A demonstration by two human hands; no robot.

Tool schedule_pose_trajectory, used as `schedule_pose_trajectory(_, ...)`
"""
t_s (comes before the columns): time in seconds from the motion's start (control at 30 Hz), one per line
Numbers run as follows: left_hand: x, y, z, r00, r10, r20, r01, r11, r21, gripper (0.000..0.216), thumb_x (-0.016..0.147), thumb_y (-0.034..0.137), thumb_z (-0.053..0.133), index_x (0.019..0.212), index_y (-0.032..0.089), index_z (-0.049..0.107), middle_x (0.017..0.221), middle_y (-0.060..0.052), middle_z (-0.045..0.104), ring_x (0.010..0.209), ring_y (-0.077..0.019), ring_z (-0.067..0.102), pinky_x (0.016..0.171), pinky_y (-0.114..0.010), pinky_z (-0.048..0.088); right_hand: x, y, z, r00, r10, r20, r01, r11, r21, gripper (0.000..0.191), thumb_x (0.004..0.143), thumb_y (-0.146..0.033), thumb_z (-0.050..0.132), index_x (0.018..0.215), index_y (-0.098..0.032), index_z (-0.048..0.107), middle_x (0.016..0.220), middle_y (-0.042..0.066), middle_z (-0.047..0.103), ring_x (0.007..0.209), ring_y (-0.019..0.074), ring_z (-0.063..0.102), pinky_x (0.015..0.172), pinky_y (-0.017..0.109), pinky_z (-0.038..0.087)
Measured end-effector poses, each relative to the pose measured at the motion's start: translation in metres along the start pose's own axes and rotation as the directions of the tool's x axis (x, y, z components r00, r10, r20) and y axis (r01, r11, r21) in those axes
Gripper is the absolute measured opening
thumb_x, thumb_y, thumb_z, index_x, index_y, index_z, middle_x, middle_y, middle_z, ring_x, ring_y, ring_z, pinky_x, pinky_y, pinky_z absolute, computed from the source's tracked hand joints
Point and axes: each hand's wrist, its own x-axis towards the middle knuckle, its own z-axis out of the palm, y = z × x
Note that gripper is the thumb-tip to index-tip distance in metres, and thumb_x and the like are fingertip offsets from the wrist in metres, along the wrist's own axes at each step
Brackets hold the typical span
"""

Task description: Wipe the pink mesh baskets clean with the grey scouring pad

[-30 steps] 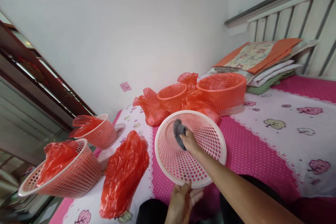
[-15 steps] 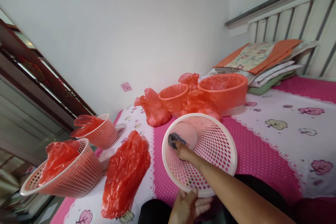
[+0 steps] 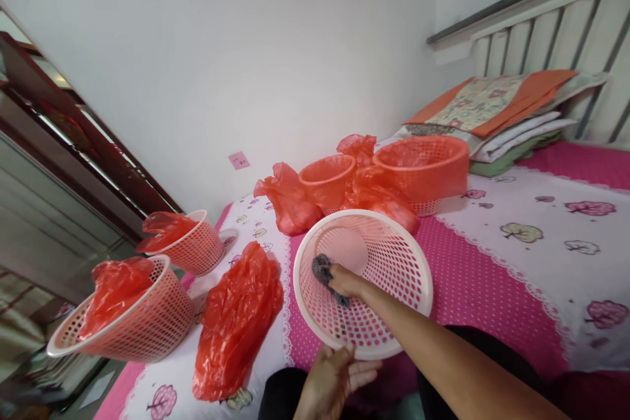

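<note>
A pale pink perforated plastic basket point(image 3: 394, 262) is tilted toward me above the pink dotted bedspread. My left hand point(image 3: 332, 380) holds its near rim from below, thumb on the rim. My right hand point(image 3: 344, 279) reaches inside the basket and is closed on a dark grey cloth point(image 3: 321, 268), pressed against the left inner wall.
A flat red plastic bag point(image 3: 236, 321) lies left of the basket. Two baskets with red bags point(image 3: 123, 315) point(image 3: 189, 246) sit at the bed's left edge. Baskets lined with red bags point(image 3: 423, 167) point(image 3: 327, 180) stand behind. Folded bedding point(image 3: 497, 115) lies by the headboard.
My right hand has wiped the cloth down from the basket's upper left wall to lower on the left wall. The basket has tilted and shifted a little in my left hand.
</note>
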Motion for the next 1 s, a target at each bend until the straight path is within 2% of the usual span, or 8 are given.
schedule_pose_trajectory(0.13,0.002,0.007,-0.005,0.999,0.030,0.015,-0.030,0.999,0.041,0.045,0.071,0.039,0.102,0.086,0.017,0.065,0.086,-0.012,0.085,0.088,-0.0335,0.086,0.080,-0.038,0.067,-0.002,-0.008,-0.003,0.996,0.067,0.059,-0.070,0.996,0.046,0.016,0.070,-0.005,0.065,0.081,-0.018,0.065,0.059,-0.003,0.059,0.058,0.0152,0.057,0.058,0.025,0.044)
schedule_pose_trajectory(0.23,0.004,0.012,-0.007,0.999,0.033,0.027,-0.035,0.997,0.071,0.049,0.068,0.043,0.103,0.089,0.016,0.068,0.091,-0.015,0.086,0.088,-0.0342,0.086,0.080,-0.038,0.067,-0.004,-0.012,-0.003,0.992,0.079,0.102,-0.092,0.988,0.128,0.015,0.068,-0.009,0.062,0.080,-0.018,0.064,0.058,-0.002,0.061,0.054,0.0157,0.059,0.055,0.025,0.046)
schedule_pose_trajectory(0.33,0.005,0.015,-0.009,0.999,0.037,0.014,-0.038,0.996,0.078,0.052,0.065,0.046,0.105,0.087,0.017,0.067,0.091,-0.013,0.086,0.089,-0.0363,0.086,0.080,-0.041,0.067,-0.006,-0.016,-0.004,0.986,0.063,0.153,-0.096,0.971,0.221,0.017,0.064,-0.012,0.059,0.078,-0.019,0.066,0.059,-0.002,0.065,0.055,0.0163,0.063,0.056,0.024,0.048)
schedule_pose_trajectory(0.43,0.006,0.018,-0.010,0.999,0.038,0.024,-0.040,0.995,0.088,0.050,0.068,0.044,0.103,0.094,0.016,0.070,0.096,-0.016,0.087,0.092,-0.0363,0.086,0.083,-0.042,0.066,-0.009,-0.020,-0.007,0.979,0.039,0.200,-0.100,0.947,0.305,0.020,0.061,-0.015,0.058,0.078,-0.018,0.068,0.062,-0.001,0.069,0.057,0.0165,0.066,0.056,0.024,0.049)
schedule_pose_trajectory(0.6,0.007,0.021,-0.013,0.996,0.054,0.076,-0.062,0.991,0.118,0.050,0.074,0.045,0.099,0.103,0.011,0.076,0.099,-0.020,0.087,0.090,-0.0333,0.086,0.084,-0.039,0.065,-0.018,-0.029,-0.014,0.953,-0.023,0.303,-0.116,0.894,0.432,0.022,0.061,-0.021,0.067,0.081,-0.016,0.073,0.070,0.001,0.075,0.061,0.0150,0.067,0.063,0.025,0.053)
schedule_pose_trajectory(0.83,0.015,0.013,-0.012,0.993,0.116,0.018,-0.117,0.983,0.143,0.057,0.061,0.043,0.107,0.101,0.011,0.079,0.088,-0.017,0.085,0.084,-0.0332,0.084,0.080,-0.040,0.064,-0.027,-0.039,-0.010,0.883,-0.092,0.461,-0.203,0.810,0.550,0.030,0.058,-0.024,0.072,0.086,-0.015,0.076,0.079,0.005,0.079,0.068,0.0173,0.071,0.074,0.028,0.057)
schedule_pose_trajectory(0.93,0.017,0.012,-0.014,0.992,0.124,-0.016,-0.121,0.986,0.118,0.060,0.059,0.040,0.108,0.103,0.013,0.078,0.086,-0.012,0.083,0.079,-0.0308,0.084,0.075,-0.038,0.063,-0.031,-0.041,-0.008,0.858,-0.140,0.494,-0.249,0.728,0.639,0.031,0.060,-0.024,0.075,0.090,-0.015,0.075,0.083,0.007,0.081,0.075,0.0189,0.074,0.079,0.029,0.057)
schedule_pose_trajectory(1.0,0.018,0.013,-0.014,0.991,0.133,-0.031,-0.129,0.986,0.108,0.057,0.057,0.038,0.108,0.097,0.015,0.075,0.083,-0.008,0.080,0.075,-0.0283,0.083,0.071,-0.036,0.063,-0.035,-0.042,-0.009,0.868,-0.125,0.481,-0.288,0.663,0.691,0.029,0.062,-0.025,0.076,0.089,-0.015,0.073,0.082,0.008,0.080,0.077,0.0211,0.076,0.080,0.031,0.058)
